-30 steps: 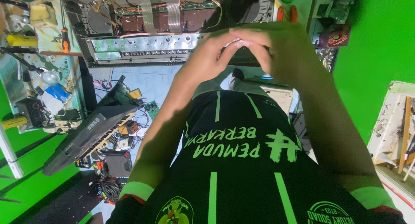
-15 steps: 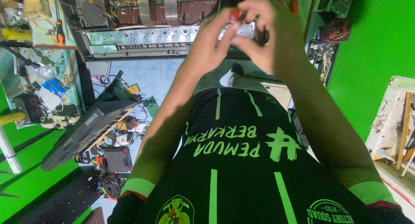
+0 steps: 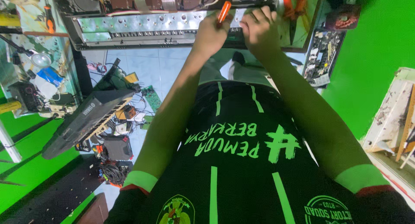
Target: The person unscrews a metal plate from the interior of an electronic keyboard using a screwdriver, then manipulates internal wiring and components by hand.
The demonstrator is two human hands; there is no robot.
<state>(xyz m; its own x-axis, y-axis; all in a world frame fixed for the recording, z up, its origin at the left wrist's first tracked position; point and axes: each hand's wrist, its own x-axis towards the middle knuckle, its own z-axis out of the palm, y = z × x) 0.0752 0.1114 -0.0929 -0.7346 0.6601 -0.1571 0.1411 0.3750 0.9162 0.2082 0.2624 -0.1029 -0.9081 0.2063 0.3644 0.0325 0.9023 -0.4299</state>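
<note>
My left hand (image 3: pixel 211 33) is closed around an orange-handled screwdriver (image 3: pixel 223 11), whose handle sticks up out of the fist. Just to its right, my right hand (image 3: pixel 259 27) rests with curled fingers on a dark part at the front edge of an opened electronic chassis; whether it grips anything I cannot tell. The chassis has a perforated silver metal panel (image 3: pixel 129 27) with brown boards and ribbon cables behind it. Both forearms reach forward from my black shirt with green print (image 3: pixel 233 163).
A dark keyboard instrument (image 3: pixel 86 120) leans over the tiled floor at left, above cables and small boxes (image 3: pixel 113 163). A loose circuit board (image 3: pixel 320 55) lies right of the chassis. A lamp (image 3: pixel 41 59) and an orange-handled tool (image 3: pixel 49 16) are upper left. Green walls flank both sides.
Both hands have moved forward from in front of my chest to the chassis edge. The orange screwdriver now stands in my left fist. The view has tilted down a little.
</note>
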